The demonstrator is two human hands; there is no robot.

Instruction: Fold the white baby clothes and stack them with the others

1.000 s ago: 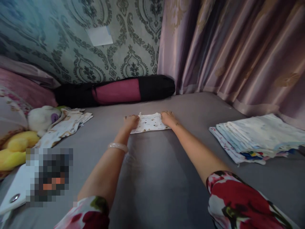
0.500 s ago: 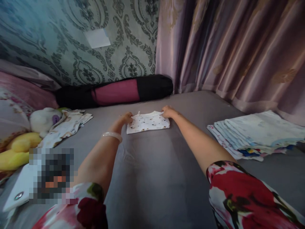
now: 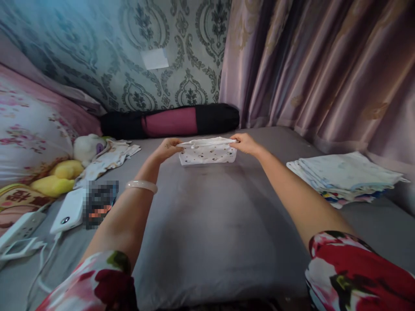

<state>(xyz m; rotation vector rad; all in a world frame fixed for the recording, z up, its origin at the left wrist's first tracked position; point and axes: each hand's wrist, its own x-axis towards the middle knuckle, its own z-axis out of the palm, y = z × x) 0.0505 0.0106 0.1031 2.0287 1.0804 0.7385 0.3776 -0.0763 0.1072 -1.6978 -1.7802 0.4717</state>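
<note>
A small white printed garment point(image 3: 207, 152) hangs folded just above the grey bed sheet point(image 3: 210, 224). My left hand point(image 3: 168, 148) pinches its upper left corner and my right hand point(image 3: 245, 143) pinches its upper right corner, both closed on the cloth. The garment's lower edge touches or nearly touches the sheet. A pale bangle point(image 3: 142, 185) sits on my left wrist.
A stack of folded cloths point(image 3: 343, 177) lies at the right. Unfolded garments point(image 3: 108, 157), a white plush toy point(image 3: 87, 147) and a yellow one point(image 3: 53, 179) lie left. A power bank point(image 3: 69, 211), charger and cables sit near left. A black-and-maroon roll point(image 3: 171, 122) lies by the wall; curtains point(image 3: 324, 69) hang right.
The garment lay flat on the sheet with my hands at its sides; both hands now grip its top corners and have lifted it. My view shifted left.
</note>
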